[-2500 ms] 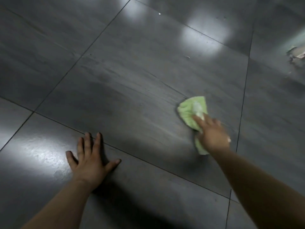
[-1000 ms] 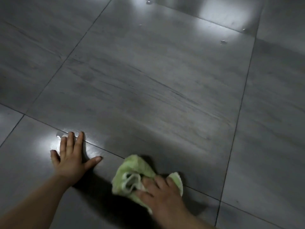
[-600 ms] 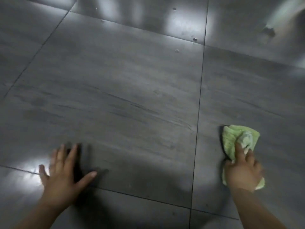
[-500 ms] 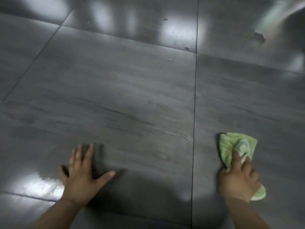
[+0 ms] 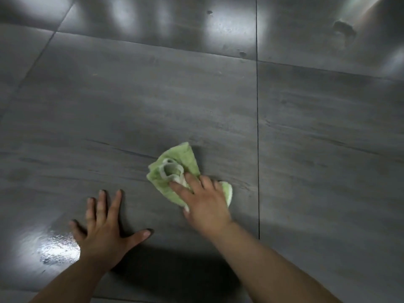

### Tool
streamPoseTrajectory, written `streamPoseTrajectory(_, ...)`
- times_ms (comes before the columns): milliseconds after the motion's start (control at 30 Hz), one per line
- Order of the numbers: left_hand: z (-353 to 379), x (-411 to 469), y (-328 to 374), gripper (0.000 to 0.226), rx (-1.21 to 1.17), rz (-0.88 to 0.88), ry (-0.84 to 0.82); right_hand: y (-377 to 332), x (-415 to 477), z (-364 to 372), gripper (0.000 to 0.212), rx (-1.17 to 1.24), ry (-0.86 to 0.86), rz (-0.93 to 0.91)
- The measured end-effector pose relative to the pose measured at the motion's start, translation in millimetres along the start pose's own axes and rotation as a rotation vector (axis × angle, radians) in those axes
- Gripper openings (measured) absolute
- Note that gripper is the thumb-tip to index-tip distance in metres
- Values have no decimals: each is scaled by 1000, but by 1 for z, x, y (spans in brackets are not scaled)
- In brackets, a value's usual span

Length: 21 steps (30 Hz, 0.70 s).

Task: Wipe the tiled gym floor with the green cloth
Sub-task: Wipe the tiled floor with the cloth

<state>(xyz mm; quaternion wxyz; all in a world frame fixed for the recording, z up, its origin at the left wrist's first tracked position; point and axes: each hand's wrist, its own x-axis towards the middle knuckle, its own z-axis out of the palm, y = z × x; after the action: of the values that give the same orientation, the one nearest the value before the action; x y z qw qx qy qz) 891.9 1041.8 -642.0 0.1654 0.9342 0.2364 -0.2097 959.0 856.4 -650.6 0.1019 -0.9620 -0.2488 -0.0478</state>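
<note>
Right hand point(image 5: 205, 206): fingers flat, pressing green cloth point(image 5: 181, 156) onto floor tile point(image 5: 153, 101) | left hand point(image 5: 102, 237): splayed flat at cloth's 8 o'clock.

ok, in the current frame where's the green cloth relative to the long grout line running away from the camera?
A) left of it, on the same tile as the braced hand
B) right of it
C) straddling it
A: the green cloth lies wholly left of the grout line, pressed down by the right hand, on the tile where the left hand rests flat.
</note>
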Motion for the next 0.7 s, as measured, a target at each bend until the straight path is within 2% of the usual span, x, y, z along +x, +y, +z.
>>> streamPoseTrajectory(33,1,1,0,130,4,8,3,24,1,-3,54,-27,6,-30)
streamPoseTrajectory(100,1,2,-2,130,6,12,-3,85,-2,-18,57,-83,19,120)
streamPoseTrajectory(167,0,2,-1,129,-2,8,-20,140,-23,-39,62,-132,47,430)
streamPoseTrajectory(200,0,1,-1,127,7,10,-30,157,-37,-50,65,-126,48,641)
streamPoseTrajectory(267,1,1,-1,123,5,15,-17,159,-59,-64,74,-26,83,1071)
streamPoseTrajectory(300,1,1,-1,123,3,13,-8,148,-60,-60,74,13,118,1201)
streamPoseTrajectory(333,-1,0,0,124,20,12,-11,132,-56,-56,67,7,94,1241)
streamPoseTrajectory(367,-2,-2,1,123,33,16,-17,109,-50,-48,60,6,28,1197)
streamPoseTrajectory(400,-2,-3,1,120,38,18,-22,84,-43,-38,59,28,-18,1069)
streamPoseTrajectory(500,-1,-4,0,107,93,31,-13,16,-47,-14,56,2,15,526)
streamPoseTrajectory(567,0,-7,1,105,148,66,34,-1,-64,-15,57,-13,-21,280)
streamPoseTrajectory(633,3,-15,3,122,188,104,106,17,-81,-22,58,-58,-50,155)
streamPoseTrajectory(700,10,-29,2,132,160,122,177,55,-97,-34,60,-92,-66,247)
